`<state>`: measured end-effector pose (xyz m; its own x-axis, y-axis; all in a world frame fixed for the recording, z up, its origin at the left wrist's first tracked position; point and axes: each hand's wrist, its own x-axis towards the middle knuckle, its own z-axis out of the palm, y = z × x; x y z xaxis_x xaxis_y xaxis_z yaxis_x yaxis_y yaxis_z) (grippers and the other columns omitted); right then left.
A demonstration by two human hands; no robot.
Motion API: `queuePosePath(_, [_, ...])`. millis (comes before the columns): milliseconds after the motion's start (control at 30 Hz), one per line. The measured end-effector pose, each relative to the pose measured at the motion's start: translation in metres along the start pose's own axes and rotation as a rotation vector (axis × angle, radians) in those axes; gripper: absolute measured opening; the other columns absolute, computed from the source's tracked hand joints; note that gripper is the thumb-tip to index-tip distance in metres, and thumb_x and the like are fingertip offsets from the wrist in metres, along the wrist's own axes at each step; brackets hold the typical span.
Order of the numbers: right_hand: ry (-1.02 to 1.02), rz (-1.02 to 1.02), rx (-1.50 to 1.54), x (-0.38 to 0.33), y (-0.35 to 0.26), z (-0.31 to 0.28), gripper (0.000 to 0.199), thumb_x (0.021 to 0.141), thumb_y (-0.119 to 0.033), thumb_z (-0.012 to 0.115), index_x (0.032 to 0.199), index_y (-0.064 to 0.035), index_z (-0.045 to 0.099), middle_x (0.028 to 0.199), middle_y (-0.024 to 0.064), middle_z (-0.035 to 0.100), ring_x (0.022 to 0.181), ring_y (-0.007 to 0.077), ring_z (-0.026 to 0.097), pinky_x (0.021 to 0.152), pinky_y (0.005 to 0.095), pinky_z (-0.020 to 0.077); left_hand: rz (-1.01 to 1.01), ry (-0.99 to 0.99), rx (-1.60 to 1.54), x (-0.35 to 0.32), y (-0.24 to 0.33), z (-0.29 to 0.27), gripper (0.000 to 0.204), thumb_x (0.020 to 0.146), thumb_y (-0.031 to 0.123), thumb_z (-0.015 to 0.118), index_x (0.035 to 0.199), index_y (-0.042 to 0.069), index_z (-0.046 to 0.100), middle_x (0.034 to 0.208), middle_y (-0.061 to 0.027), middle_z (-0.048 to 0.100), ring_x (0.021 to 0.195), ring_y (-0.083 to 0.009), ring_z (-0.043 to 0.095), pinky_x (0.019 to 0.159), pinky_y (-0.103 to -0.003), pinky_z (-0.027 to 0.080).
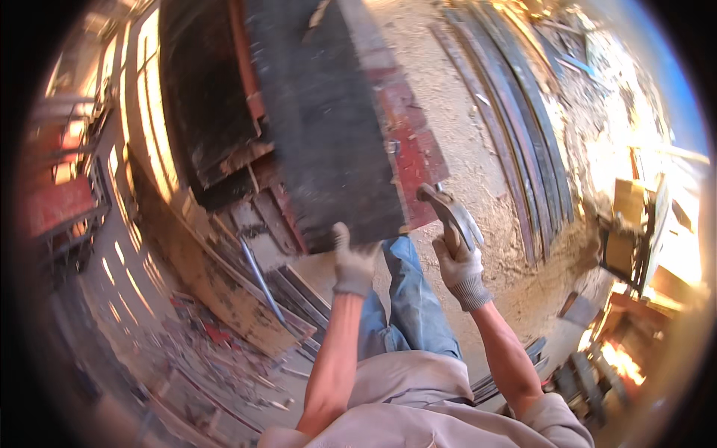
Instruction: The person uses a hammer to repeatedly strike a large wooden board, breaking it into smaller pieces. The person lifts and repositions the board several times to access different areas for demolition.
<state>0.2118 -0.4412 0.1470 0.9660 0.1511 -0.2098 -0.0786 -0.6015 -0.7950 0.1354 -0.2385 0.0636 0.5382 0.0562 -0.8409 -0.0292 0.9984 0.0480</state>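
A long black board (328,134), scuffed and dusty, lies in front of me on top of other panels. My left hand (352,267), in a pale knit glove, grips its near edge, thumb on top and fingers hidden underneath. My right hand (458,270), gloved the same way, is closed around a hammer (461,218). The metal head is raised just beyond the fist, to the right of the board's near corner; most of the handle is hidden by the hand. A worn red panel (411,149) sticks out from under the board's right side.
More dark panels (209,97) are stacked on the left. Long planks (515,127) lie on the sandy ground at right. A wide wooden board (202,269) and a metal bar (265,287) lie left of my legs, near scattered wood scraps (231,358). Wooden blocks (631,224) stand far right.
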Motion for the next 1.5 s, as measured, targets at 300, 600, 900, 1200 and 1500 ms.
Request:
queuePosePath(300, [-0.107,0.594,0.375,-0.084,0.001,-0.047,0.047,0.098,-0.029,0.067,0.14,-0.0075,0.063,0.111,0.0185,0.075,0.103,0.0227,0.07,0.092,0.0355,0.0537,0.294,-0.074,0.372,-0.125,0.086,0.042,0.071,0.093,0.055,0.073,0.145,0.011,0.055,0.142,-0.0073,0.064,0.125,-0.0274,0.061,0.092,-0.05,0.057])
queuePosePath(600, [-0.256,0.226,0.245,-0.087,-0.023,-0.048,0.037,0.092,-0.035,0.07,0.113,-0.0057,0.059,0.097,0.0271,0.07,0.09,0.0457,0.069,0.077,0.0516,0.0555,0.779,0.035,0.793,-0.194,0.053,0.129,0.048,0.1,0.053,0.064,0.113,0.008,0.06,0.086,-0.0054,0.056,0.06,-0.0167,0.048,0.051,-0.032,0.041])
queuePosePath(900, [-0.191,-0.092,0.274,0.026,-0.151,-0.115,0.045,0.091,-0.038,0.074,0.119,-0.0061,0.061,0.098,0.0264,0.07,0.092,0.0404,0.072,0.08,0.049,0.0554,0.709,-0.59,0.679,-0.314,-0.009,0.329,0.059,0.106,0.053,0.05,0.066,0.009,0.055,0.04,0.0002,0.034,0.03,-0.013,0.029,0.033,-0.03,0.024])
queuePosePath(1200, [-0.266,-0.292,0.367,0.11,-0.316,-0.173,0.047,0.085,-0.036,0.064,0.109,0.0036,0.069,0.09,0.0244,0.074,0.089,0.037,0.075,0.083,0.0443,0.0574,0.569,-0.76,0.78,-0.367,0.009,0.412,0.065,0.105,0.058,0.047,0.068,0.007,0.061,0.041,0.0042,0.037,0.032,-0.0115,0.03,0.041,-0.032,0.032])
queuePosePath(1500, [-0.297,-0.301,0.761,0.102,-0.303,-0.166,0.037,0.092,-0.036,0.07,0.096,0.0003,0.062,0.069,0.0082,0.062,0.052,0.0185,0.059,0.049,0.0369,0.0495,0.687,-0.711,0.78,-0.377,0.013,0.422,0.07,0.107,0.061,0.043,0.057,0.012,0.055,0.041,0.0042,0.038,0.033,-0.0128,0.036,0.038,-0.033,0.032])
